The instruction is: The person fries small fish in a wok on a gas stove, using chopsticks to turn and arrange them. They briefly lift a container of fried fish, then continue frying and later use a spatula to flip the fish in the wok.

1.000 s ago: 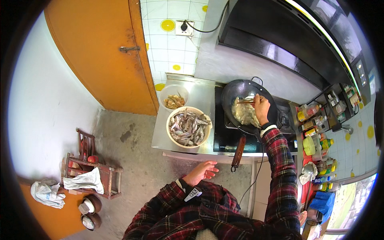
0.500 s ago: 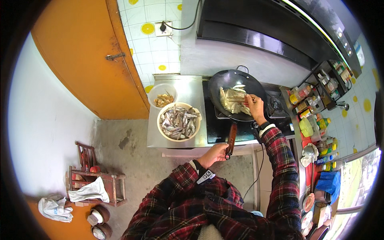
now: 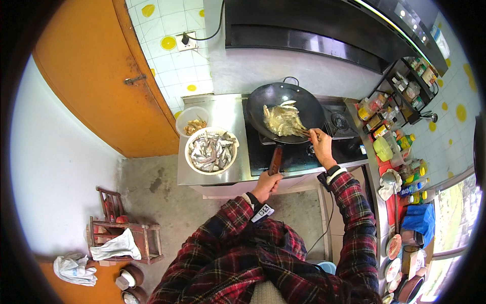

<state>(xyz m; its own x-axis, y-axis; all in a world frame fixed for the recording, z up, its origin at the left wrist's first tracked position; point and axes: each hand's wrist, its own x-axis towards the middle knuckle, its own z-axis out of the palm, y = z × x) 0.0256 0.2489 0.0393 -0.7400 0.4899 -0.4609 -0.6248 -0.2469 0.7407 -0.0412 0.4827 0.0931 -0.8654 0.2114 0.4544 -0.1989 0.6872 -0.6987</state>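
Observation:
A black wok [image 3: 259, 104] sits on the stove, with pale frying fish [image 3: 281, 120] gathered in its middle. My left hand [image 3: 267, 186] is wrapped round the end of the wok's brown wooden handle [image 3: 275, 160]. Over the wok's right front rim, my right hand [image 3: 321, 146] pinches brown chopsticks [image 3: 302, 133]; their tips reach the fish. To the left of the stove, a cream basket [image 3: 188, 163] holds many small silvery raw fish [image 3: 211, 151]. Behind it is a clear plastic bowl [image 3: 179, 123] with brownish pieces [image 3: 194, 126] inside.
A second burner [image 3: 339, 121] lies right of the wok. Bottles [image 3: 377, 121], a green container [image 3: 382, 149] and a ladle [image 3: 390, 180] line the right-hand counter. The range hood [image 3: 304, 30] hangs beyond the stove. A wooden chair [image 3: 124, 230] stands at the left by an orange door [image 3: 96, 76].
My left hand has closed more fully round the wok handle. My right hand and the chopsticks have moved from over the fish toward the wok's near right rim. The whole view has shifted slightly.

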